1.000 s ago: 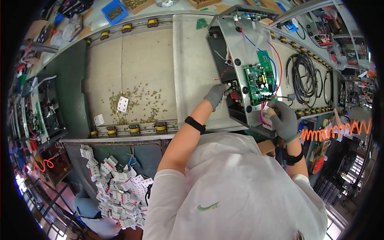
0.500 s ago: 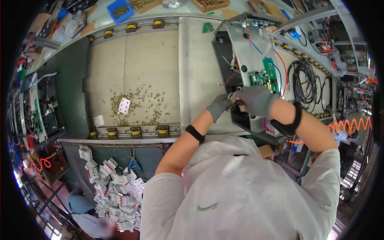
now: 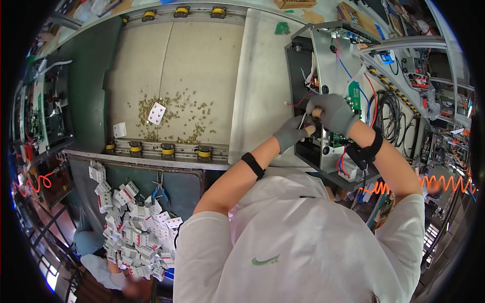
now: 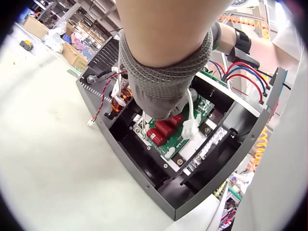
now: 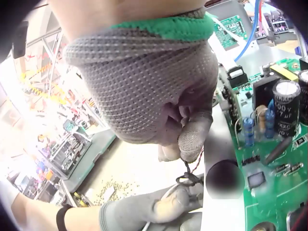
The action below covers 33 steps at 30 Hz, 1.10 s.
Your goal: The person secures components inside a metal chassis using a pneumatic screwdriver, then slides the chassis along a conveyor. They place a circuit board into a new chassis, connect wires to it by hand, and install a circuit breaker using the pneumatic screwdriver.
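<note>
**Chassis** (image 3: 331, 65): open metal case on the pale bench (image 3: 202, 65). Its long axis runs away from the person, near end toward them. A green circuit board (image 4: 175, 140) with red blocks lies in its floor.

**Twisted red-and-black lead** (image 5: 189, 169): inside the chassis mouth, hanging roughly straight down from the right hand (image 3: 331, 112), whose thumb and forefinger form a closed grip on it. The lower end meets the left hand (image 3: 292, 132).

**White lead** (image 5: 161, 195): held in the curled grip of the left hand, touching the twisted lead's foot.

**Markings:** a green swoosh mark (image 3: 264, 261) on the white shirt. The print on the black capacitor (image 5: 287, 103) is too blurred to read.

**Also on bench:** a playing card (image 3: 156, 114) with red pips among scattered brass screws (image 3: 187, 126).
</note>
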Available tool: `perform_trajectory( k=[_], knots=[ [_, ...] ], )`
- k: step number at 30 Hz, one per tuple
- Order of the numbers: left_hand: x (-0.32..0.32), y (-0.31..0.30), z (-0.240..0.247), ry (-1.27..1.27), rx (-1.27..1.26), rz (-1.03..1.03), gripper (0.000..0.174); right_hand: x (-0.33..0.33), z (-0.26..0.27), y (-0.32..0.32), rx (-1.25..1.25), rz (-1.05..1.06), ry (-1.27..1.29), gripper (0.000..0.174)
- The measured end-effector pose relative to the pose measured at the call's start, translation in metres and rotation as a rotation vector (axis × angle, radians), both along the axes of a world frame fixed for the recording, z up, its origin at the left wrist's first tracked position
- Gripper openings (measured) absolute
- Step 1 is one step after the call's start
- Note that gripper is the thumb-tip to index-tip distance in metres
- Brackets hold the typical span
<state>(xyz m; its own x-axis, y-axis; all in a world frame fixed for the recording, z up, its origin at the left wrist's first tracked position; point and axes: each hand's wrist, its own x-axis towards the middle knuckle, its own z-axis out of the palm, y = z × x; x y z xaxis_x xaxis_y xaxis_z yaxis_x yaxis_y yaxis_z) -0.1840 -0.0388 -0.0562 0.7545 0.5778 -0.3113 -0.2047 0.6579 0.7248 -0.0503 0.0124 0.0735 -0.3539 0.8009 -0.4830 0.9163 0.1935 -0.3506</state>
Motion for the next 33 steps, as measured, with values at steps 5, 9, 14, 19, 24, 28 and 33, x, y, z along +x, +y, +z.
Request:
perform_trajectory(
  k=[5,9,14,19,24,28,33],
  knots=[
    [0.016,-0.003,-0.007,0.147,0.306,0.113,0.022,-0.016,0.048,0.011,0.297,-0.042,0.234,0.022],
    [0.006,0.014,0.009,0.143,0.18,-0.012,0.018,-0.017,0.067,-0.005,0.548,0.208,0.179,0.031],
    [0.012,0.012,0.007,0.285,0.398,-0.007,0.017,0.002,0.078,-0.017,0.619,0.064,0.065,0.025],
    [-0.017,0.031,0.034,0.319,0.008,-0.108,0.025,-0.001,0.082,-0.016,0.623,0.096,-0.054,0.023],
    [-0.055,0.07,0.072,0.713,0.804,-0.094,0.024,-0.013,0.071,-0.007,0.612,0.101,0.051,0.025],
    [-0.057,0.085,0.118,0.522,0.756,0.042,0.024,-0.015,0.054,0.011,0.332,-0.163,0.347,0.023],
    [-0.045,0.078,0.101,0.236,0.349,0.188,0.024,-0.013,0.054,0.019,-0.019,-0.53,0.508,0.022]
  ],
)
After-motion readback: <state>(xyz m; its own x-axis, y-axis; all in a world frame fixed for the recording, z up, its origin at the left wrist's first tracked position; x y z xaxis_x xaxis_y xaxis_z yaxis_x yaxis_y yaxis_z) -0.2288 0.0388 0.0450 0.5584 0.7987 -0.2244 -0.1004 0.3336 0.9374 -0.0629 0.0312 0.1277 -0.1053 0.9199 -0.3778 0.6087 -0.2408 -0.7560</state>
